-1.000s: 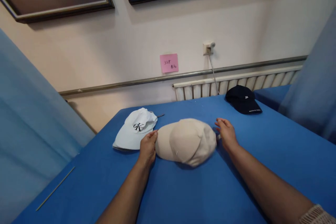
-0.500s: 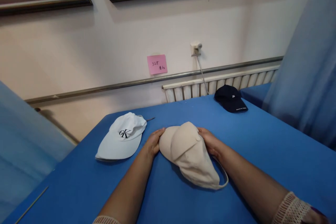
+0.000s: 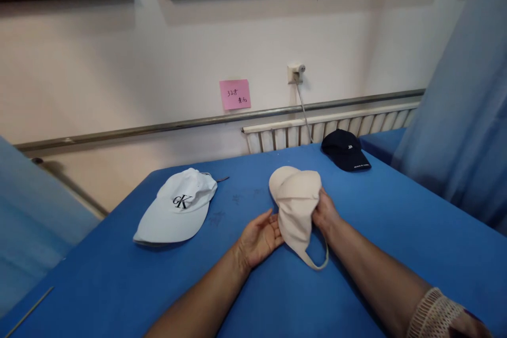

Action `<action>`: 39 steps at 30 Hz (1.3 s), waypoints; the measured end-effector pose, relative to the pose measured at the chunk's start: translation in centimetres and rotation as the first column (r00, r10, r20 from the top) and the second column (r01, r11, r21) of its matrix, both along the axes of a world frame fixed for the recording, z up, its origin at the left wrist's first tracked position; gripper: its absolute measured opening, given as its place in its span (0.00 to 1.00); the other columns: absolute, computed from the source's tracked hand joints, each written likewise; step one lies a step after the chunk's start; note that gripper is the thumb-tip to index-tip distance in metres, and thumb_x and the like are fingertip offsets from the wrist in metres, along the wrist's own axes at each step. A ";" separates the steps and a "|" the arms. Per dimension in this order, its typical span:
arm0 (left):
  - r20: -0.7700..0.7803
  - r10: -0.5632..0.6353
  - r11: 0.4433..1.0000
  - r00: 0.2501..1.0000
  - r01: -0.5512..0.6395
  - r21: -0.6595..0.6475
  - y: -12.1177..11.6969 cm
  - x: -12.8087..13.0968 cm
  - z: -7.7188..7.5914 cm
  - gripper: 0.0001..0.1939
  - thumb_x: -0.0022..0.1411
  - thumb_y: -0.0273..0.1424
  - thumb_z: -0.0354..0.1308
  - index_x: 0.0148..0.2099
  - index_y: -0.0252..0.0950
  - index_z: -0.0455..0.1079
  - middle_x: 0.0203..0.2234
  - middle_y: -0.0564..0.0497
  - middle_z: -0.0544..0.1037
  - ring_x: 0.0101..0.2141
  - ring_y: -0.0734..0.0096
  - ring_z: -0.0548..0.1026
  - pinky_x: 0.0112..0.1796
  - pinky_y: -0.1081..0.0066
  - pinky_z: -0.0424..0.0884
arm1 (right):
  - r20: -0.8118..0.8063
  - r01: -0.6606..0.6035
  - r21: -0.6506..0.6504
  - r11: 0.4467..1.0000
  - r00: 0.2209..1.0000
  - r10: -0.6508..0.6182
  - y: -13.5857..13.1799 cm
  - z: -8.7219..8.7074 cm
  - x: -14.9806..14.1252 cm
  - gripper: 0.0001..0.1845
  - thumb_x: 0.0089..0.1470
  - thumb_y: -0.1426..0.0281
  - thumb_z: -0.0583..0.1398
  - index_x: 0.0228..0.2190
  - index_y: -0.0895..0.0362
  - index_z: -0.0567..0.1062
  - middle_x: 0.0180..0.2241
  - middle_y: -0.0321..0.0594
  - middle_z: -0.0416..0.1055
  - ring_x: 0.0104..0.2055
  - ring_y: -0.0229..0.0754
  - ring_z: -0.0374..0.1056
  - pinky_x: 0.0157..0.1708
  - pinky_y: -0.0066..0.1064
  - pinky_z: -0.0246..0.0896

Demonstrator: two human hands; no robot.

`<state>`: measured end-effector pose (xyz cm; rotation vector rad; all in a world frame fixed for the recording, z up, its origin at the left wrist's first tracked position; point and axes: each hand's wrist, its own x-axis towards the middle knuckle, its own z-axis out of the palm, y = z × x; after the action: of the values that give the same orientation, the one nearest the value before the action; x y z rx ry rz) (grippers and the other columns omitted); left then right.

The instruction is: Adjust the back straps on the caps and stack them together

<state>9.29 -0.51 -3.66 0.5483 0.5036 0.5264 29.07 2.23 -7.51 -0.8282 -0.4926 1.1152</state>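
A beige baseball cap [image 3: 297, 200] is in front of me above the blue table, its brim toward the back left and its strap loop hanging toward me. My right hand [image 3: 325, 211] grips the cap's right side; part of its fingers is hidden behind the fabric. My left hand [image 3: 261, 237] lies palm up at the cap's lower left edge, fingers stretched out, the fingertips at or just under the cloth. Whether they bear any of the cap I cannot tell. Left of my hands rests a white cap [image 3: 178, 208] with black letters on it.
A black cap [image 3: 345, 150] sits at the back right of the blue table [image 3: 317, 306]. Behind are a white radiator [image 3: 285, 137], a wall rail, a plugged-in socket [image 3: 296, 74] and a pink note [image 3: 235, 94]. Blue curtains [image 3: 455, 116] hang at both sides. A thin rod [image 3: 29, 310] lies front left.
My left hand has let go of the brim and come down to the cap's lower left edge, palm up. The beige cap has turned, its brim swinging toward the back, still in my right hand.
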 end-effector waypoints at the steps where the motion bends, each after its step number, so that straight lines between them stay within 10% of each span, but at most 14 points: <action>1: -0.001 0.012 1.000 1.000 -0.012 0.018 -0.5 0.5 -0.1 0.16 0.63 0.35 0.55 0.48 0.28 0.70 0.43 0.37 0.78 0.48 0.57 0.75 0.52 0.60 0.68 | -0.026 0.036 -0.006 0.999 0.999 -0.036 0.3 0.0 0.1 0.21 0.57 0.56 0.57 0.49 0.50 0.68 0.45 0.40 0.75 0.47 0.46 0.71 0.45 0.39 0.70; 5: -0.045 0.254 0.948 0.966 -0.239 0.209 -0.4 1.3 0.1 0.16 0.57 0.25 0.61 0.49 0.31 0.70 0.42 0.41 0.79 0.44 0.58 0.77 0.51 0.60 0.70 | 0.008 0.069 -0.025 0.997 0.998 -0.069 0.7 0.0 0.1 0.22 0.52 0.56 0.60 0.48 0.49 0.68 0.44 0.38 0.76 0.46 0.45 0.72 0.44 0.37 0.71; 13: -0.018 0.634 0.661 0.773 -0.530 0.531 4.4 -1.9 0.4 0.33 0.47 0.28 0.69 0.57 0.36 0.66 0.48 0.42 0.77 0.45 0.58 0.77 0.48 0.64 0.72 | 0.195 -0.190 -0.203 0.961 0.953 0.230 -1.1 0.7 -1.1 0.21 0.46 0.57 0.65 0.36 0.60 0.74 0.32 0.45 0.78 0.31 0.46 0.73 0.30 0.34 0.69; 28: -0.309 0.785 0.553 0.537 -0.384 0.739 6.2 -3.8 -2.1 0.31 0.53 0.22 0.62 0.59 0.33 0.61 0.44 0.42 0.78 0.39 0.64 0.78 0.41 0.66 0.74 | 0.485 0.117 -0.173 0.978 0.875 -0.019 1.8 -2.1 0.7 0.16 0.37 0.72 0.64 0.34 0.57 0.72 0.31 0.41 0.75 0.34 0.44 0.72 0.33 0.33 0.68; 39: -0.341 0.841 0.397 0.421 -0.049 0.917 6.2 -3.8 -2.6 0.28 0.53 0.22 0.59 0.57 0.33 0.63 0.52 0.40 0.73 0.45 0.61 0.76 0.48 0.60 0.72 | 0.709 0.233 -0.163 0.959 0.703 -0.051 1.5 -1.8 1.9 0.14 0.38 0.73 0.62 0.33 0.57 0.74 0.35 0.44 0.75 0.36 0.46 0.72 0.41 0.39 0.66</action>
<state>5.47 5.73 -6.28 1.6433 1.3955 1.1888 30.94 3.72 -9.27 -1.5018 -0.9189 0.6818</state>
